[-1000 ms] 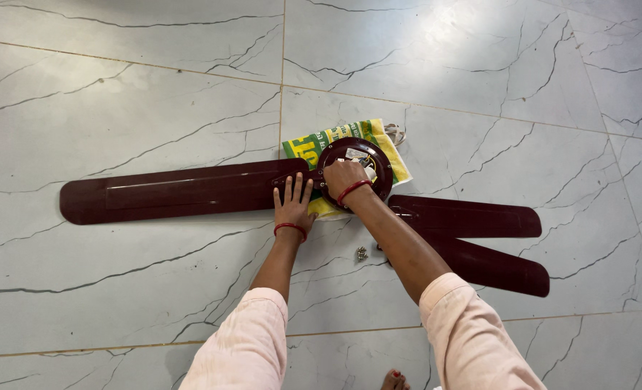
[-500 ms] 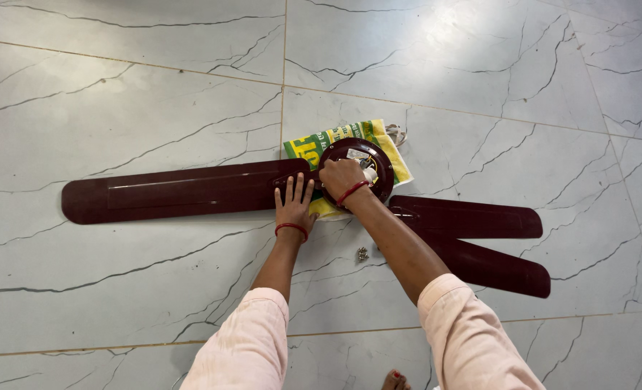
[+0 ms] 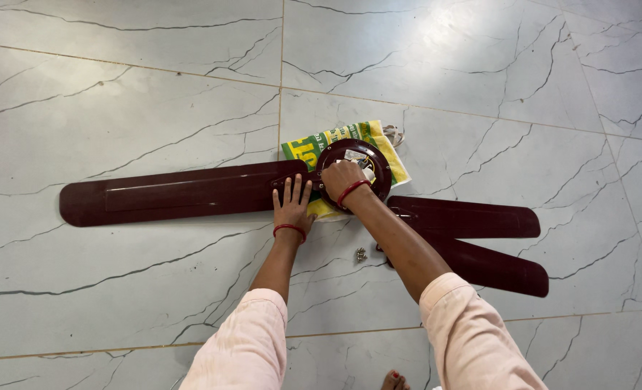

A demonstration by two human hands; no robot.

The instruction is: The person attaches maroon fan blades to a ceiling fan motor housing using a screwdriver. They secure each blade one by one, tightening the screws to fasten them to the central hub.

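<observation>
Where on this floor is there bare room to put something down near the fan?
Bare tile lies above the long fan blade and below it, left of the left hand. It is crowded around the motor hub under the right hand, on the yellow-green bag, with screws and two loose blades nearby.

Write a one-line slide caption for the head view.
Left hand flat on a maroon fan blade, right hand on the round motor hub.

Flat yellow-green printed bag [image 3: 313, 149] under the fan hub [image 3: 368, 155]

Pale marble-veined floor tiles [image 3: 133, 94], thin grout lines, daylight glare
</observation>
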